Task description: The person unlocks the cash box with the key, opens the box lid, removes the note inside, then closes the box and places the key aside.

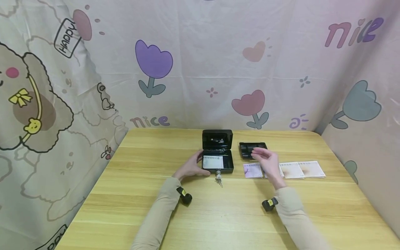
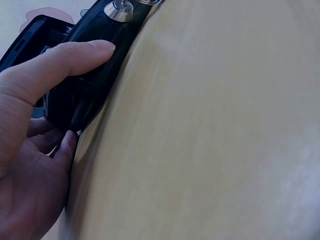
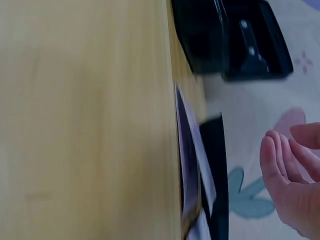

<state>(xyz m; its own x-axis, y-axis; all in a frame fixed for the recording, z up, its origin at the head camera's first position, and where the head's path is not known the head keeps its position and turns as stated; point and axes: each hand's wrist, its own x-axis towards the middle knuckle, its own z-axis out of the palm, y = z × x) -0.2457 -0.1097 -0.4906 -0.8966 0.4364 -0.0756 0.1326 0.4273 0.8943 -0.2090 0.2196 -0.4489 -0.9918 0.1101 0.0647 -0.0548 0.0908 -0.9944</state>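
Note:
A small black cash box (image 1: 229,164) stands on the table with its lid raised. A pale printed paper slip (image 1: 213,162), like a banknote, lies inside it. My left hand (image 1: 192,167) grips the box's left side. In the left wrist view the thumb (image 2: 65,62) lies along the front of the box (image 2: 97,82), near the lock, and the fingers bend at its side. My right hand (image 1: 268,162) hovers over a row of paper slips, its fingers loosely bent and nothing visible between them. The right wrist view also shows that hand (image 3: 295,172) apart from everything.
Keys (image 1: 219,180) hang from the lock at the box's front. A black compartmented tray (image 1: 245,150) sits right of the box, behind the row. Purple slips (image 1: 252,171) and brownish slips (image 1: 312,169) lie side by side in it. A printed curtain (image 1: 200,97) rises behind the table.

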